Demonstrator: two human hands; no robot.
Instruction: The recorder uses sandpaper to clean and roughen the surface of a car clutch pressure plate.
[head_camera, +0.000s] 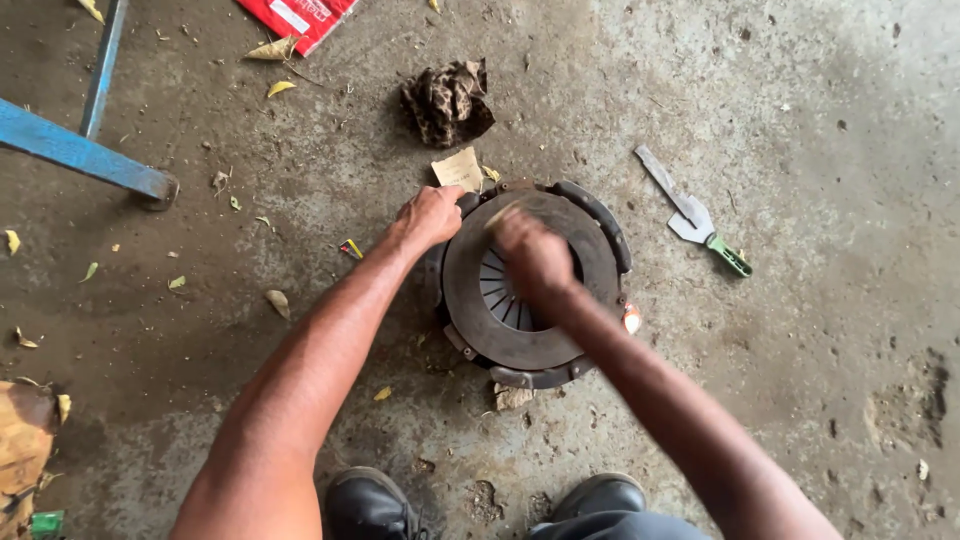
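Clutch plate (500, 330): one, round and dark, lying flat on the concrete floor (800, 400) at frame centre. Its face points up at the camera. Being circular, it has no long axis. Slotted spring fingers show at the hub.
Cover rim (605, 225): a raised dark edge runs round the plate from 12 to 3 o'clock, with lugs at 6 and 8 o'clock.
Left hand (430, 213): curled narrow, gripping the plate's edge at about 10 o'clock.
Right hand (535, 255): blurred, closed over the plate's face just above the hub. A pale scrap shows at its upper edge. Whether the hand holds it cannot be told.
Scraper (693, 213): one, flat metal blade with green handle, on the floor at 3 o'clock of the plate, well apart. Long axis runs from upper left to lower right, handle toward lower right.
Rag (447, 100): one, patterned and crumpled, at 12 o'clock of the plate.
Card piece (458, 168): one, tan, between rag and plate, just beside the left hand.
Shoes (368, 505): two, black, at 6 o'clock, toes toward the plate.
Blue frame (80, 150): one, at 10 o'clock, far left.
Red packet (298, 18): one, at the top edge.
Dry leaves (272, 48): several, scattered across the left of the floor.
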